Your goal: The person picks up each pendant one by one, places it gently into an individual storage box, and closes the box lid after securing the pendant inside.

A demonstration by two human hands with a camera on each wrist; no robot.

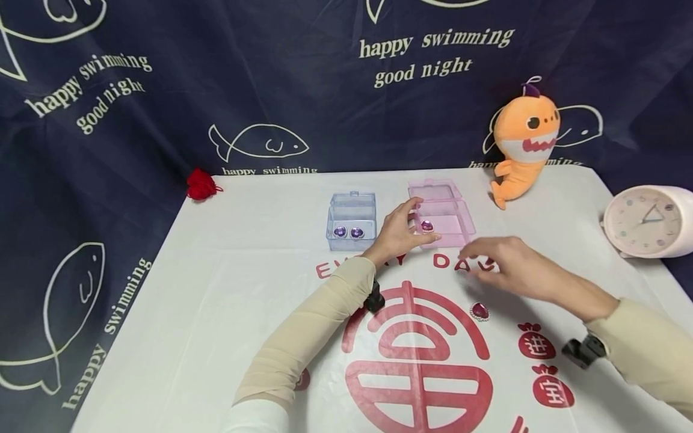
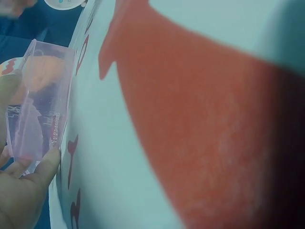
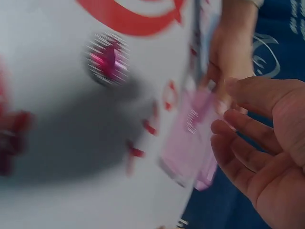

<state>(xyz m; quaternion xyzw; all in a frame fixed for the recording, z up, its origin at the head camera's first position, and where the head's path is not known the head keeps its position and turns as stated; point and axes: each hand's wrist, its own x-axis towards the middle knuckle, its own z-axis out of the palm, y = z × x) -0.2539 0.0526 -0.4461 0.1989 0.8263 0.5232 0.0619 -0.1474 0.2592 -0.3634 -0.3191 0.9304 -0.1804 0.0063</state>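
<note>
A clear pink plastic box (image 1: pixel 447 239) stands at the back of the table with its lid up and a magenta gem (image 1: pixel 427 227) inside, at the left. Gripping its left end is my left hand (image 1: pixel 399 230), thumb along the front and fingers toward the back; the left wrist view shows the thumb against the box wall (image 2: pixel 47 95). My right hand (image 1: pixel 509 264) hovers just right of the box, fingers loosely bent, nothing between them. Nearer me on the tablecloth lies another magenta gem (image 1: pixel 479 311) with a beaded silvery edge, blurred in the right wrist view.
Left of the pink box is an open clear blue box (image 1: pixel 351 243) holding two purple gems (image 1: pixel 349 232). An orange shark plush (image 1: pixel 524 144) stands at the back right, near a pink clock (image 1: pixel 644 221). Red yarn (image 1: pixel 202 185) sits at the far left corner.
</note>
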